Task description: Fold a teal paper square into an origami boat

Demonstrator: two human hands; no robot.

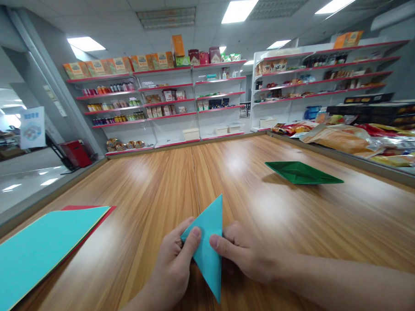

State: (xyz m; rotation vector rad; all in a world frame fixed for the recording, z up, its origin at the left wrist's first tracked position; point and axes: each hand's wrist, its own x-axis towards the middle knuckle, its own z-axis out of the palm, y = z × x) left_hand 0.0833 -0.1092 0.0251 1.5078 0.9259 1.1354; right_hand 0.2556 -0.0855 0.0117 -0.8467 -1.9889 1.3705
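A wood-grain table (pixel 154 185) spreads out in front of you, with overhead light shining in pale patches on its surface. Over its near middle you have the blue paper (pixel 209 261), folded into a smooth, flat-faced, kite-like shape with crisp edges and sharp corners. Its long axis runs away from you: one tip points to the far side, leaning slightly right, the other points back toward you, and a blunter corner sticks out to the left. Your left hand (pixel 172 258) pinches that left corner, thumb on top and fingers curled underneath; your right hand (pixel 253 252) grips the right edge, thumb pressed on the face, its other fingers partly hidden. You can't tell whether the paper touches the wood.

Farther off to your right lies a green folded paper (pixel 299 173), a long pointed shape. To your left is a paper stack (pixel 49 242), blue on top with red showing at the edge. Beyond the table's right rim are packaged snacks (pixel 340 138) and black boxes (pixel 380 112). Stocked white shelves (pixel 173 125) with red edging line the back, under lit ceiling panels (pixel 239 11).
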